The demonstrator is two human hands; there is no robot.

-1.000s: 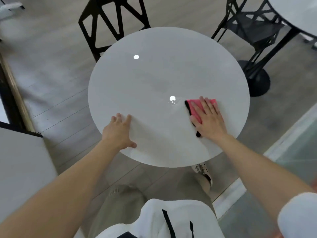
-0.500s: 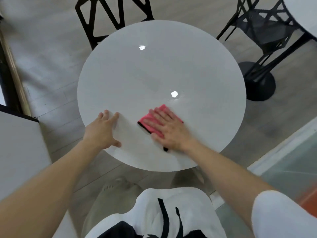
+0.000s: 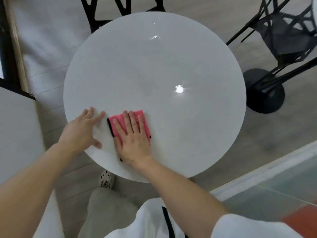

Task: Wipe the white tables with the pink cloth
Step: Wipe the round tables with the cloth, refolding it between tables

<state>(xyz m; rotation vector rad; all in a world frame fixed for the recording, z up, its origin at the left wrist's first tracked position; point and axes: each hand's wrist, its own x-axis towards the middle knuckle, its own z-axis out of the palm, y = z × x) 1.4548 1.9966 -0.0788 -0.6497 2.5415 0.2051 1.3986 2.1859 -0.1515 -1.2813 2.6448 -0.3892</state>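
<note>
The pink cloth with the black edge (image 3: 139,113) was lying flat on the near left part of the round white table (image 3: 154,69), close to the rim. My right hand (image 3: 133,143) was pressing on it with straight, spread fingers. My left hand (image 3: 80,133) was flat on the tabletop just beside it, holding nothing.

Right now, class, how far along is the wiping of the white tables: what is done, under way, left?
Done: cannot tell; the round table shines evenly. In hand: the right hand presses the pink cloth flat by its near edge; the left hand rests beside it. Left: likely the far half, and the other table at upper right.
</note>
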